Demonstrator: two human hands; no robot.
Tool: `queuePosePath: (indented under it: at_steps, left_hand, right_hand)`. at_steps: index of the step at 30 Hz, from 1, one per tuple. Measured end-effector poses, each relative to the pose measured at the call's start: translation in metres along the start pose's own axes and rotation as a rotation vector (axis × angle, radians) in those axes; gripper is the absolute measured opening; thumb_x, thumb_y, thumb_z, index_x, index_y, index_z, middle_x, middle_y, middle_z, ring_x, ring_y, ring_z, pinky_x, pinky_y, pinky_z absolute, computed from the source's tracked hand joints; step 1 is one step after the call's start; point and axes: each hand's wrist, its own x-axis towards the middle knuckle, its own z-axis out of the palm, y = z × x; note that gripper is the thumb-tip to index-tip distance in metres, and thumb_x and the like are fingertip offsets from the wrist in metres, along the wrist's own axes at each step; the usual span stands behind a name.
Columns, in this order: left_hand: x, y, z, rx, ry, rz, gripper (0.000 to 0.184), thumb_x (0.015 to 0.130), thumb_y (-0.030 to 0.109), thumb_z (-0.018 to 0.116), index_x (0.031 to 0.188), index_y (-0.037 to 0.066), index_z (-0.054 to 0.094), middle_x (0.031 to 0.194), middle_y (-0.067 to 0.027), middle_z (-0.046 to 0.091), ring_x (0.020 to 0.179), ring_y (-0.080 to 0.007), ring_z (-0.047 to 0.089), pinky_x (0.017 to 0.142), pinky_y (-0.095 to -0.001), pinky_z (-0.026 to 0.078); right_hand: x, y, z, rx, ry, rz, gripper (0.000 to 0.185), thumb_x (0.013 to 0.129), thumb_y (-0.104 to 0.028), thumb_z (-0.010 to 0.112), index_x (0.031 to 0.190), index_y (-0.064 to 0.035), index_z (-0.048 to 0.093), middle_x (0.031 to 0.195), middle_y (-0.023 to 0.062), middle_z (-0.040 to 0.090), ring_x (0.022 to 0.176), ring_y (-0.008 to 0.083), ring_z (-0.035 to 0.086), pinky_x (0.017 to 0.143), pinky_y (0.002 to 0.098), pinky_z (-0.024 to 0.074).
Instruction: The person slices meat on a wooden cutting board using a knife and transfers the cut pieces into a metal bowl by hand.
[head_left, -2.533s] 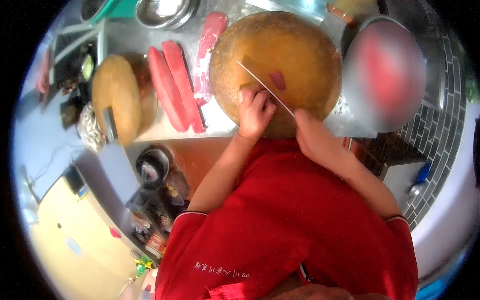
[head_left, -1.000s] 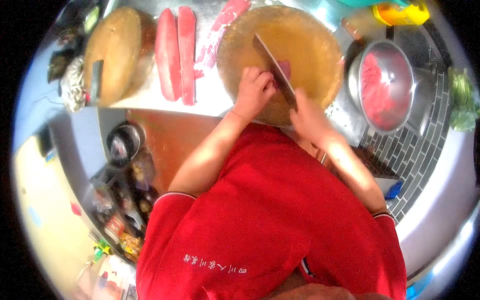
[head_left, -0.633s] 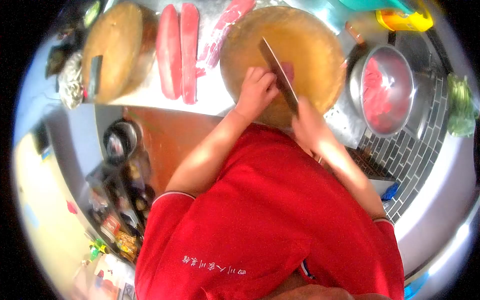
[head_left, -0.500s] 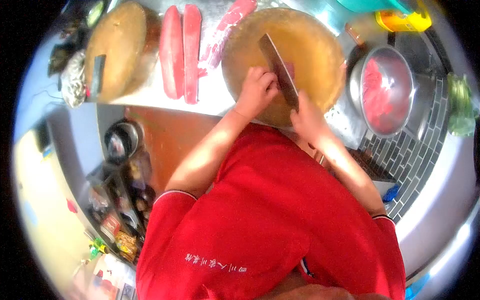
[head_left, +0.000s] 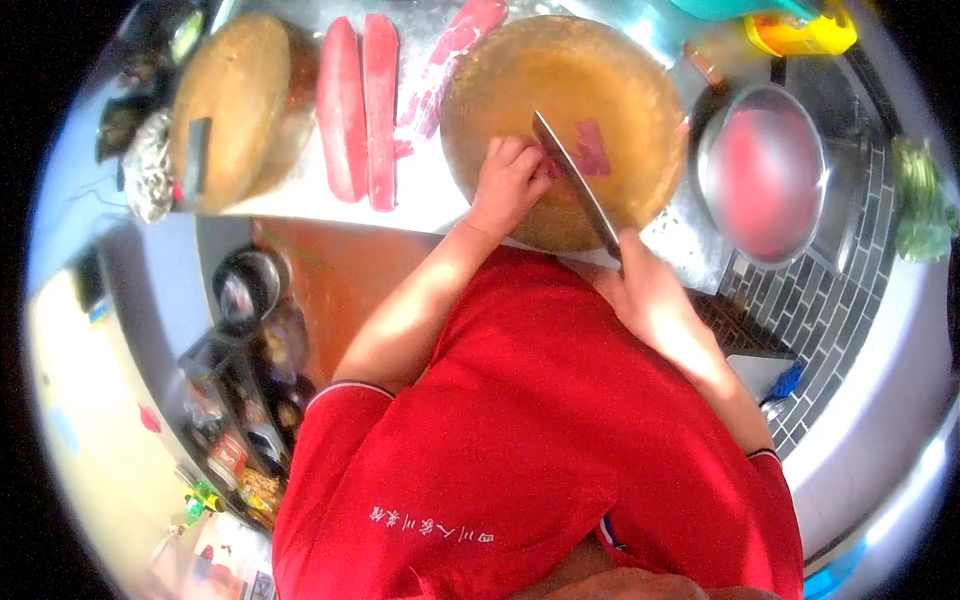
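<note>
My right hand (head_left: pixel 650 285) is wrapped round the handle of a cleaver (head_left: pixel 578 185), its blade slanting across a round wooden chopping block (head_left: pixel 530 75). Just left of the blade, my left hand (head_left: pixel 508 185) has its fingers curled and pressed down on a small piece of red meat (head_left: pixel 553 170), mostly hidden by the fingers. Dark red meat slices (head_left: pixel 592 148) lie on the block to the right of the blade. A metal bowl (head_left: pixel 704 165) to the right holds a heap of red meat (head_left: pixel 762 180), blurred in part.
Two long strips of meat (head_left: pixel 343 110) and a marbled piece (head_left: pixel 440 80) lie on the metal counter (head_left: pixel 300 185), left of the block. Farther left, a second round block (head_left: pixel 235 90) carries another dark blade (head_left: pixel 197 160). A yellow container (head_left: pixel 800 35) stands at the back right.
My right hand has drawn the cleaver toward my body and to the right. More of the dark red slices now show right of the blade. My left hand has barely moved.
</note>
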Motion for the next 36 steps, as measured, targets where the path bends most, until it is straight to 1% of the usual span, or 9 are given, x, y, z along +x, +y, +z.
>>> queuePosePath:
  at_steps: [5, 9, 13, 17, 23, 26, 32, 33, 36]
  left_hand:
    - [0.0, 0.0, 0.0, -0.016, -0.016, -0.032, 0.026, 0.076, 0.005, 0.074, 0.1, 0.004, 0.064, 0.107, -0.0147, 0.062, 0.098, -0.0382, 0.055, 0.086, -0.0469, 0.047]
    - [-0.006, 0.001, 0.003, -0.005, 0.013, -0.007, 0.026, 0.075, 0.004, 0.074, 0.099, 0.004, 0.064, 0.108, -0.0149, 0.062, 0.099, -0.0386, 0.056, 0.086, -0.0472, 0.047]
    - [-0.004, -0.001, 0.004, -0.008, 0.042, 0.003, 0.025, 0.076, 0.004, 0.074, 0.099, 0.003, 0.064, 0.109, -0.0147, 0.062, 0.099, -0.0383, 0.056, 0.086, -0.0468, 0.047]
    - [-0.002, -0.002, 0.004, 0.002, 0.022, -0.011, 0.024, 0.076, 0.005, 0.074, 0.098, 0.003, 0.064, 0.109, -0.0148, 0.062, 0.099, -0.0385, 0.056, 0.086, -0.0466, 0.048]
    - [0.0, -0.001, -0.003, -0.024, 0.0, 0.005, 0.024, 0.077, 0.005, 0.074, 0.099, 0.003, 0.065, 0.104, -0.0151, 0.061, 0.099, -0.0387, 0.056, 0.086, -0.0468, 0.048]
    - [-0.002, 0.002, -0.003, -0.005, 0.04, -0.001, 0.023, 0.079, 0.004, 0.074, 0.1, 0.003, 0.066, 0.101, -0.0152, 0.06, 0.098, -0.0386, 0.056, 0.085, -0.0468, 0.048]
    - [-0.005, 0.005, -0.008, 0.018, 0.038, -0.021, 0.023, 0.08, 0.003, 0.073, 0.102, 0.004, 0.066, 0.103, -0.0141, 0.062, 0.096, -0.0372, 0.056, 0.085, -0.045, 0.048]
    - [-0.005, 0.005, -0.007, 0.012, 0.046, -0.013, 0.023, 0.08, 0.003, 0.073, 0.102, 0.004, 0.066, 0.104, -0.0138, 0.062, 0.096, -0.0369, 0.056, 0.085, -0.0448, 0.048]
    - [-0.005, 0.005, -0.008, 0.004, 0.043, 0.016, 0.024, 0.079, 0.003, 0.073, 0.102, 0.005, 0.066, 0.104, -0.0132, 0.062, 0.096, -0.0365, 0.057, 0.085, -0.0444, 0.048]
  right_hand:
    - [0.063, 0.018, 0.034, -0.007, 0.142, -0.165, 0.023, 0.09, -0.001, 0.052, 0.109, 0.0028, 0.041, 0.089, 0.0366, 0.061, 0.089, 0.0577, 0.061, 0.079, 0.0637, 0.0468]
    - [0.081, 0.012, 0.025, 0.008, 0.16, -0.152, 0.02, 0.09, -0.001, 0.051, 0.108, 0.0028, 0.042, 0.088, 0.0364, 0.061, 0.091, 0.0572, 0.061, 0.081, 0.0612, 0.0471]
    - [0.033, -0.001, 0.005, -0.015, 0.066, -0.103, 0.022, 0.09, -0.002, 0.052, 0.109, 0.0019, 0.041, 0.095, 0.0377, 0.061, 0.09, 0.0572, 0.061, 0.08, 0.0628, 0.0474]
    - [-0.004, -0.002, -0.003, -0.013, -0.042, 0.05, 0.023, 0.09, -0.001, 0.052, 0.109, 0.0028, 0.041, 0.091, 0.0371, 0.06, 0.094, 0.0572, 0.06, 0.081, 0.0636, 0.0466]
    - [0.086, -0.001, 0.031, -0.021, 0.168, -0.186, 0.022, 0.089, 0.001, 0.052, 0.109, 0.0047, 0.043, 0.091, 0.0367, 0.061, 0.091, 0.0574, 0.06, 0.082, 0.0624, 0.0467]
    - [0.083, 0.012, 0.033, -0.021, 0.223, -0.227, 0.021, 0.088, 0.002, 0.052, 0.107, 0.0048, 0.044, 0.091, 0.0366, 0.061, 0.091, 0.0577, 0.06, 0.082, 0.0617, 0.0465]
    - [0.027, 0.019, 0.021, 0.059, 0.015, 0.087, 0.022, 0.092, -0.001, 0.053, 0.11, 0.0034, 0.041, 0.089, 0.0348, 0.062, 0.094, 0.0574, 0.061, 0.081, 0.0613, 0.0474]
    - [0.022, 0.021, 0.015, 0.048, 0.062, -0.015, 0.023, 0.093, -0.003, 0.054, 0.11, 0.0026, 0.04, 0.089, 0.0343, 0.062, 0.093, 0.058, 0.061, 0.079, 0.0617, 0.0477]
    - [0.019, 0.006, 0.004, 0.021, 0.037, 0.097, 0.022, 0.093, -0.002, 0.053, 0.109, 0.0022, 0.04, 0.093, 0.0361, 0.062, 0.092, 0.0584, 0.061, 0.078, 0.0622, 0.048]
